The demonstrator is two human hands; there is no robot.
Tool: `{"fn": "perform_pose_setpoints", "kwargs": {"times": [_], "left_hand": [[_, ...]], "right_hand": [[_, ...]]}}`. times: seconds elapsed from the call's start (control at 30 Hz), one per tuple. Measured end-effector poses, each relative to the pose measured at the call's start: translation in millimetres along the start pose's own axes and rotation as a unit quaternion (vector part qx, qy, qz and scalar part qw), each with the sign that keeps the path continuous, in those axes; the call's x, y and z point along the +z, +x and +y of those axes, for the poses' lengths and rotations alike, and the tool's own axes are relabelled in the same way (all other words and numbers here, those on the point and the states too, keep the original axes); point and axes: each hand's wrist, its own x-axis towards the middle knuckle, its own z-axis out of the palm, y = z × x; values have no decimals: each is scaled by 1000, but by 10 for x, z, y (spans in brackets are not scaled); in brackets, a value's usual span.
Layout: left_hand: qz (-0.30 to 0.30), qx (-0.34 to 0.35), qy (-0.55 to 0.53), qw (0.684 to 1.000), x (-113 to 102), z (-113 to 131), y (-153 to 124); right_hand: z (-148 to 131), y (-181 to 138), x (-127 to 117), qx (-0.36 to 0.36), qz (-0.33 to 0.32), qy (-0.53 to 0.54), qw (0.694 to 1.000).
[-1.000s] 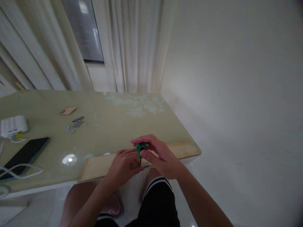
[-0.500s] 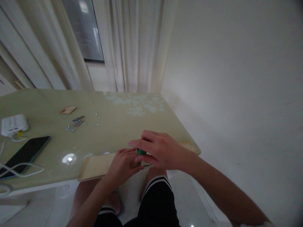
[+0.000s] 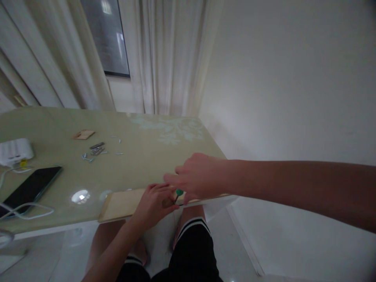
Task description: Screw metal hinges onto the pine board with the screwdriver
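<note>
A pale wooden board (image 3: 122, 204) lies along the table's front edge. Over its middle, my left hand (image 3: 154, 203) is closed, fingers curled on top and thumb by the front edge. The screwdriver (image 3: 179, 192) has a green handle and a thin dark shaft that slants down toward my left fingertips. My right hand (image 3: 202, 176) reaches in from the right, with its index finger and thumb around the green handle. What lies at the screwdriver's tip is hidden by my left fingers.
Loose screws (image 3: 87, 158) and small metal pieces (image 3: 97, 150) lie on the green table (image 3: 141, 160). Behind them is a small wooden piece (image 3: 84, 134). A phone (image 3: 32, 190), a white cable (image 3: 35, 214) and a white box-shaped device (image 3: 16, 152) are at left. A wall (image 3: 293, 98) stands at right.
My right wrist and forearm have swung up, now nearly level, and the hand has turned around the screwdriver. The screwdriver's handle has tilted rightward. My left hand stays in place.
</note>
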Motion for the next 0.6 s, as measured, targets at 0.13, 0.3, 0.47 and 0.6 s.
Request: {"fn": "perform_pose_setpoints", "kwargs": {"times": [0.13,0.3,0.47,0.6], "left_hand": [[9,2,15,1000,21,-9,-16],[-16,3,-6,1000,-12,14,13],[-32,-6,8,999,-46,43,33],[-32,11,9,999,-42,37,24]], "right_hand": [[49,-31,-44,-137,1,-51,989],[-38,39,-36,152,-81,72,982],[7,37,-69,-31,-59,12,998],[-38,10,-48,-188,-25,-10,982]]}}
